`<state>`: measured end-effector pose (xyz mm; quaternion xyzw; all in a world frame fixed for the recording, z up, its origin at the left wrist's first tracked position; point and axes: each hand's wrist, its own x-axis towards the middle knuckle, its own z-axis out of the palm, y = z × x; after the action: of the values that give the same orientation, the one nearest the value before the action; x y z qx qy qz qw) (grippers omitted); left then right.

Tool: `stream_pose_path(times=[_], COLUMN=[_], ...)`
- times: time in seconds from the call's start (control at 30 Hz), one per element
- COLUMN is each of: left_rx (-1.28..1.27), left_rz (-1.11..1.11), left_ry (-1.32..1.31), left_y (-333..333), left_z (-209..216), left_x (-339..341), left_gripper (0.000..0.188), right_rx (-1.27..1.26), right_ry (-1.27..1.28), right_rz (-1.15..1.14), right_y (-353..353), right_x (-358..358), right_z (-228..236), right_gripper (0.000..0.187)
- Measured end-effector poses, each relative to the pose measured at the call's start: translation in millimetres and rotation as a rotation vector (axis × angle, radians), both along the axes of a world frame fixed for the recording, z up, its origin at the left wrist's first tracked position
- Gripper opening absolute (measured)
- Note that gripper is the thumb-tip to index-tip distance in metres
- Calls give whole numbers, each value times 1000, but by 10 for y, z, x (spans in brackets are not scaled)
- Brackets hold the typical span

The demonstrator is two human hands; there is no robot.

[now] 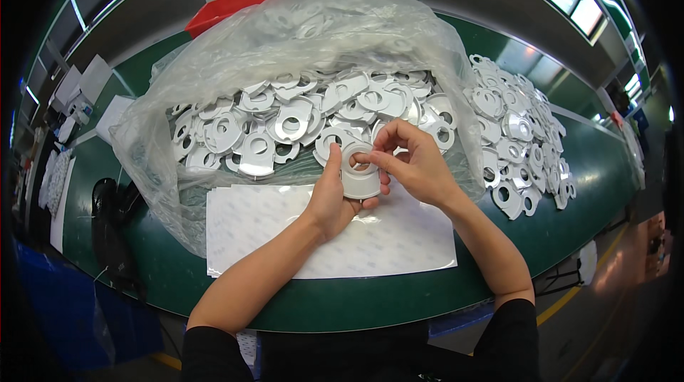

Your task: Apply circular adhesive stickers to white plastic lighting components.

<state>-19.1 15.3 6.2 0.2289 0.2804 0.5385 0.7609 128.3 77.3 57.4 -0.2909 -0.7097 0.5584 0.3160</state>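
A white flat part with a round hole (361, 186) is held up over the white sheets (285, 229) in the middle of the table. My left hand (331, 200) grips it from the left and below, thumb along its edge. On the other side, my right hand (417, 164) has thumb and forefinger pinched at the rim of the hole. Whether a thin film or anything else sits between those fingertips, I cannot tell. Just beyond my hands, many similar white parts (291, 124) lie heaped in a large clear plastic bag (356, 33).
To the right, another pile of these parts (516, 129) lies loose on the green table (563, 229). Behind the bag stands a red bin (231, 8). A black object (110, 232) rests at the left edge, and white papers (114, 118) are at the far left.
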Motion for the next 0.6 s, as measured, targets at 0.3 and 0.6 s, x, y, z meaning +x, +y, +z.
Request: stream_pose_path(times=[0.3, 0.6], left_rx=[-9, 20], left_rz=[-5, -19], left_ry=[13, -6], left_y=[-2, 14], left_z=[-20, -48], left_x=[-3, -3], left_gripper=[65, 61], right_rx=[-7, 43], right_ry=[-5, -37], right_rz=[-3, -24], right_y=[1, 3], right_x=[0, 5], right_z=[-18, -15], right_gripper=[15, 17])
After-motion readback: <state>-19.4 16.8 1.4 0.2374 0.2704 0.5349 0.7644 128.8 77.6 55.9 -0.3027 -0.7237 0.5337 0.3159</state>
